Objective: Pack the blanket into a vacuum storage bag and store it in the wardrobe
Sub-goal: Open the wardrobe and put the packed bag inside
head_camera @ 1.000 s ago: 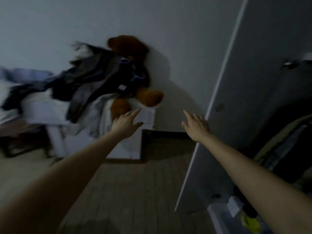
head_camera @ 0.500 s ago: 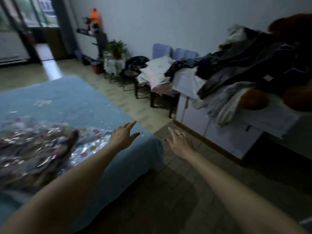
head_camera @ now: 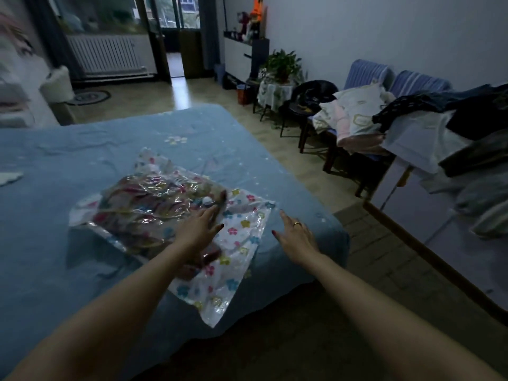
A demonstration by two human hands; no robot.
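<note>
A blue-covered bed [head_camera: 82, 160] is seen carrying a flower-printed vacuum storage bag [head_camera: 233, 259] near its right edge, by the near corner; a folded blanket [head_camera: 154, 207] is sealed inside. The left hand [head_camera: 196, 229] is laid over the bag, grip apart. The right hand [head_camera: 295, 236] is held just beside it, grip apart, fingers extended.
</note>
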